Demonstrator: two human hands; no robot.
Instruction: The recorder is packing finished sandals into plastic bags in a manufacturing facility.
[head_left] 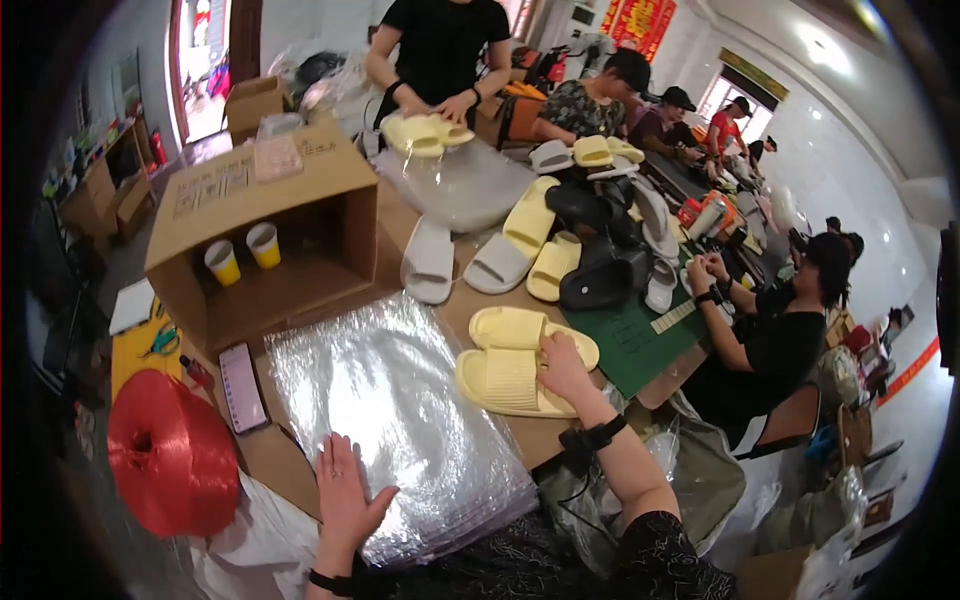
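we are in a workshop: slippers (600, 285) crowd the worktable (455, 312) before us, near a stack of clear plastic bags (385, 400), a fat red roll (180, 470) and a cardboard box (270, 182), while several people (775, 335) work around us.

Brown tbl top (272, 456). Clock from clear plastic bag pile (400, 420) on it: phone (241, 388) btwn 9 & 10, screen up; carton (330, 165) on its side, 11; grey slipper (430, 260), 12; mixed slippers (553, 266) (yel., grey, blk), 1; yel. slipper pair (505, 378), 2; grn sheet (625, 348) btwn 2 & 3; 2nd clear pile (460, 190) far side, just past 12.
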